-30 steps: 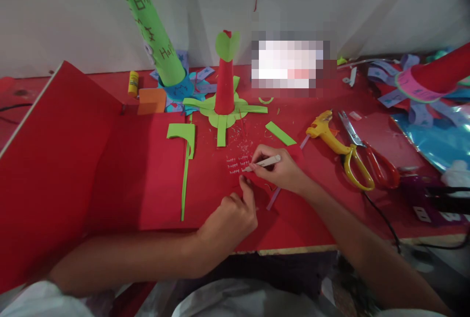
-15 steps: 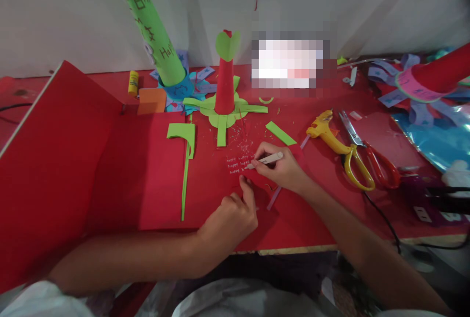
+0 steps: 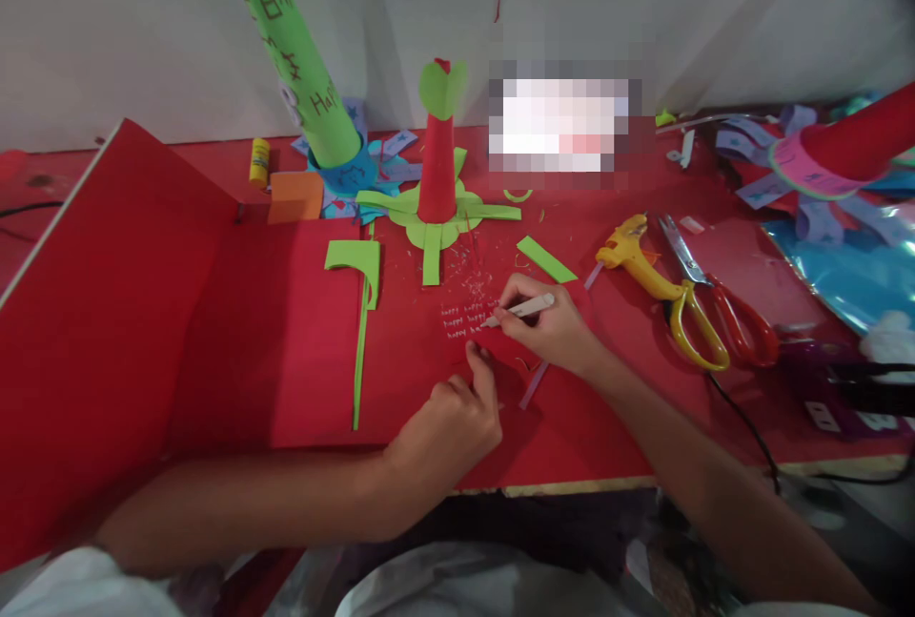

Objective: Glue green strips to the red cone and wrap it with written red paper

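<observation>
A white pen (image 3: pixel 530 305) is gripped between the thumb and fingers of my right hand (image 3: pixel 550 326). Its tip rests on a small piece of red paper (image 3: pixel 457 319), at the end of a third row of white handwriting that repeats "happy". Below that writing, my left hand (image 3: pixel 457 412) holds the paper down with a fingertip, its other fingers curled under. Just beyond both hands stands a red paper cone (image 3: pixel 437 169) on a green flower-shaped base (image 3: pixel 407 231), with a round green piece (image 3: pixel 441 91) at its top.
Right of my hands lie a yellow glue gun (image 3: pixel 636 255) and scissors (image 3: pixel 704 302). A green strip (image 3: pixel 547 259) is near my right hand. A tall green paper tube (image 3: pixel 307 73), a glue stick (image 3: pixel 259 162) and a large red folded sheet (image 3: pixel 107 312) occupy the left.
The pen tip and my right hand have shifted slightly right, and another white letter shows in the third row. My left hand stays in place.
</observation>
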